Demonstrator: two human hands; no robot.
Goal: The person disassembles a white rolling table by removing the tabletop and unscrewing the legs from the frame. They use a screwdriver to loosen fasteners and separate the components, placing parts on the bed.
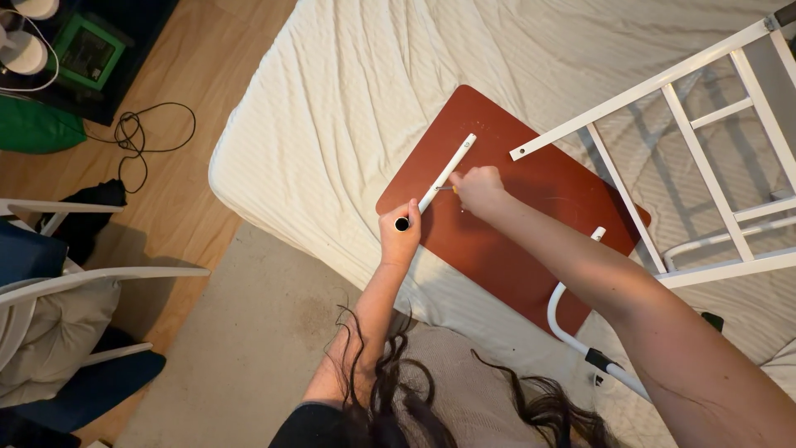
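Note:
A white metal tube lies slanted on a reddish-brown board that rests on a bed. My left hand grips the tube's near end, where a black cap shows. My right hand is closed around a small tool with a yellow handle, pressed against the tube's middle. The tool's tip is hidden by my fingers.
A white metal frame lies on the cream bedcover at the right. A curved white tube with a black band sits by the board's near edge. Left are wooden floor, a black cable, a white chair and dark shelving.

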